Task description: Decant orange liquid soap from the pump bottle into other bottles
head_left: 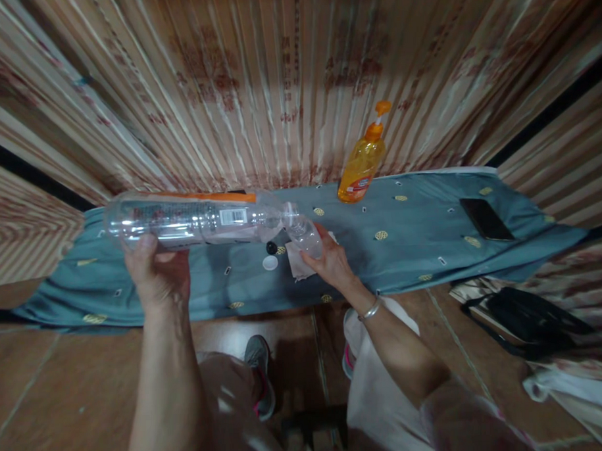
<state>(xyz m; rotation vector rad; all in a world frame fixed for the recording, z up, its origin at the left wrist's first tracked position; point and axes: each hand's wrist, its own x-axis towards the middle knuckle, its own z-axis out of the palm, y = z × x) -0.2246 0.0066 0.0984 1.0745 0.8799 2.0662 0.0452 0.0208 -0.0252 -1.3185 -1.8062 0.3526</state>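
Observation:
My left hand [159,270] grips a large clear plastic bottle [197,219] near its base. The bottle lies level in the air, its neck toward the right, with an orange-edged label and a barcode on its side. A small clear plastic bottle [306,233] is held in my right hand [329,254], tilted so its mouth meets the large bottle's mouth. Whether liquid passes between them I cannot tell. Beneath them on the cloth are a black cap [271,247], a white round lid [270,263] and a pale folded cloth or tissue [300,265].
An orange pump bottle [362,163] stands at the back of the table covered with a teal cloth [405,248]. A black phone [486,219] lies at the right. Patterned curtains [257,89] hang behind. A black bag [526,319] rests low on the right.

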